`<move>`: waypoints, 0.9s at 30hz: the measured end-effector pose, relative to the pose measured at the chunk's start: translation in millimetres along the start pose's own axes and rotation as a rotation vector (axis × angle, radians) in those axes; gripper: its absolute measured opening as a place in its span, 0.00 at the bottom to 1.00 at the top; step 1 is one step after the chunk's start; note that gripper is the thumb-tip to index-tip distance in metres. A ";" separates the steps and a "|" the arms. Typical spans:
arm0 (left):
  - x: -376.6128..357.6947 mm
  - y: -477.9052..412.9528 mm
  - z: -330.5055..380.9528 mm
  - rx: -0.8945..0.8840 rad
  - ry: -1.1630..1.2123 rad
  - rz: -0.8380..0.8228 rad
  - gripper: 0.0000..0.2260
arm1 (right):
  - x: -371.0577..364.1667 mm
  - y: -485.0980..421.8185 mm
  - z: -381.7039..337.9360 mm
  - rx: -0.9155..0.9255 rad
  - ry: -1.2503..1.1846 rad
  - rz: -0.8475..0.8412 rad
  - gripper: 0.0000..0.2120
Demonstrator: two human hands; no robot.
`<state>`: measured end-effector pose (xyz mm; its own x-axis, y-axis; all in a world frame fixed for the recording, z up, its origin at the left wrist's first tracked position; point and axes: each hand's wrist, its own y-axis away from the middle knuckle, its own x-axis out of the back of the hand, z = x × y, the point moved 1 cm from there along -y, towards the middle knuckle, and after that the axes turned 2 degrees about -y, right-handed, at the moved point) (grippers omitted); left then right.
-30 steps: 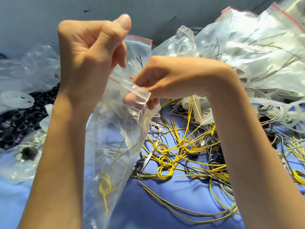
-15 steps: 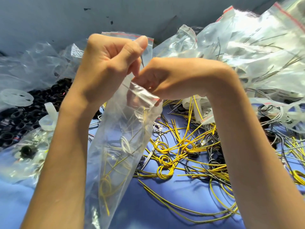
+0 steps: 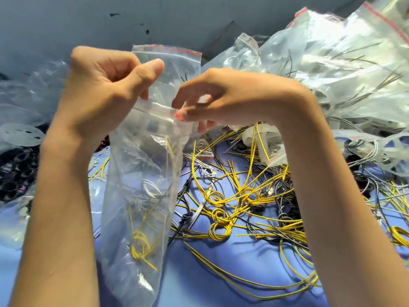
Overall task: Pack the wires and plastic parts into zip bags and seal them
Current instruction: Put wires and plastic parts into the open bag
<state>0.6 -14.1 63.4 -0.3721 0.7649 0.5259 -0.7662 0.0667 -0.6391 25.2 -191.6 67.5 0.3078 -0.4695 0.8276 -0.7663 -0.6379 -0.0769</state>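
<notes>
The zip bag (image 3: 141, 173) is hanging upright in the middle of the view, raised off the surface (image 3: 221, 273), and is carrying a coil of yellow wire (image 3: 141, 242) at its bottom and a white loop (image 3: 150, 187) higher up. The left hand (image 3: 104, 96), fingers curled and thumb raised, is gripping the left end of its mouth, while the right hand (image 3: 228, 98) is pinching the right end at the red strip (image 3: 159, 110). How much of the mouth is already closed I cannot tell. This looks like the sealing step. The next move is calling for both lips to be lined up and pressed together along the whole strip, with no wire caught between. Loose wires (image 3: 232, 202), mostly yellow, are lying tangled on the blue surface. Other bags (image 3: 332, 63) are piling up at the right, black parts (image 3: 15, 171) are lying at the left, and a grey wall (image 3: 66, 23) is closing the view.
</notes>
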 end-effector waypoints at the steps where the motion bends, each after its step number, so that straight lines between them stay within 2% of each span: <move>1: 3.0 0.0 -2.2 0.016 0.015 0.015 0.20 | 1.2 0.5 1.2 0.003 -0.007 0.016 0.11; 5: 11.2 -2.0 -6.0 0.068 0.063 0.054 0.18 | 4.4 1.4 5.1 0.005 0.044 0.036 0.16; 10: 6.8 -1.2 0.5 0.036 0.038 0.046 0.18 | -1.5 1.8 0.7 -0.060 0.111 -0.182 0.20; 13: 2.6 0.4 5.1 0.008 -0.006 0.042 0.19 | -5.9 0.5 0.0 -0.092 0.144 -0.259 0.22; 27: -1.5 -0.6 6.4 -0.006 0.018 0.001 0.18 | -5.7 -0.9 0.6 -0.109 0.144 -0.257 0.23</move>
<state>-1.8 -19.4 66.7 -0.3636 0.7763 0.5150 -0.7625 0.0696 -0.6433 24.5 -188.7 62.5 0.4224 -0.2048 0.8830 -0.7319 -0.6518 0.1990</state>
